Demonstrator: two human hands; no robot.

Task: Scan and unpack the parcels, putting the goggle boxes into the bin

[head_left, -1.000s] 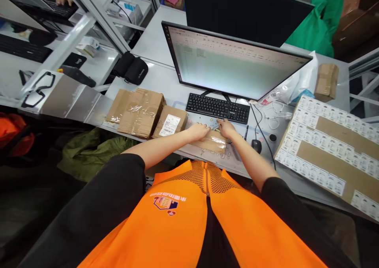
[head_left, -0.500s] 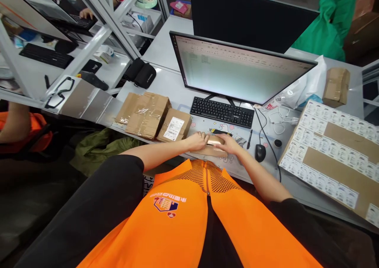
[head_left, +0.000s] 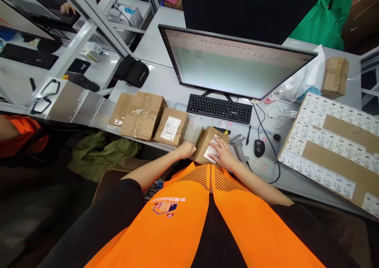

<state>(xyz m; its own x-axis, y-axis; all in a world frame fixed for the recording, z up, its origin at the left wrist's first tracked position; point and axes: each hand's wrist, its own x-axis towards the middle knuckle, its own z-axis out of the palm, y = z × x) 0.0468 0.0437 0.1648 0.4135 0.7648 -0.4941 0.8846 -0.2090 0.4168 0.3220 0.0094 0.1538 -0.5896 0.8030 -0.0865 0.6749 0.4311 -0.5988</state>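
Note:
A small cardboard box (head_left: pixel 203 143) with a white label (head_left: pixel 211 151) sits at the desk's front edge, right before my body. My left hand (head_left: pixel 187 150) is closed at the box's left side, where a flap edge shows; its fingertips are partly hidden. Across the label and top lies my right hand (head_left: pixel 224 154), fingers spread and nothing gripped in them. Just right of the box is a grey handheld scanner (head_left: pixel 239 147). Behind the box, a yellow-and-black tool (head_left: pixel 224 131) is partly covered.
Taped cardboard boxes (head_left: pixel 142 116) and a labelled box (head_left: pixel 171 126) stand to the left. Behind are a keyboard (head_left: pixel 219 108) and monitor (head_left: pixel 237 62). At right lie a pen (head_left: pixel 248 135), mouse (head_left: pixel 259 148) and a large sticker-covered carton (head_left: pixel 331 149). A co-worker's hand (head_left: pixel 68 8) shows far left.
The box has been turned so its labelled face shows. My left hand has moved left and down to its side; my right hand now lies flat on the label. The view has shifted slightly.

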